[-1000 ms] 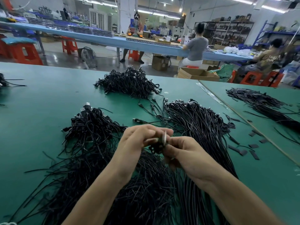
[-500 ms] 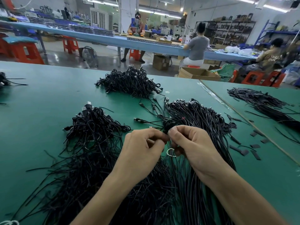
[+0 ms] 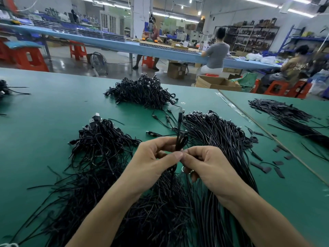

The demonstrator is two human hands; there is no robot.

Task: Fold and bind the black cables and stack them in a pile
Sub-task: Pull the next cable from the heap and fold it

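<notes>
A folded black cable (image 3: 180, 138) stands upright between my hands, its plug end pointing up. My left hand (image 3: 153, 163) pinches its lower part with thumb and fingers. My right hand (image 3: 210, 168) pinches the same spot from the right, and a thin pale ring (image 3: 183, 169) shows under its fingers. Straight loose black cables (image 3: 219, 139) lie in a long bundle to the right. A heap of thin black ties (image 3: 99, 175) spreads under my left forearm. At the back sits a pile of bound cables (image 3: 142, 91).
The green table (image 3: 44, 113) has a seam (image 3: 267, 132) on the right. Beyond it lie black strips (image 3: 288, 114), with small black scraps (image 3: 263, 166) nearer. More cables (image 3: 5, 88) lie at the far left. People sit at a blue bench (image 3: 124, 45) behind.
The cable has been raised and now stands upright with its plug end up. My hands have shifted from a bundled knot to pinching its lower part together.
</notes>
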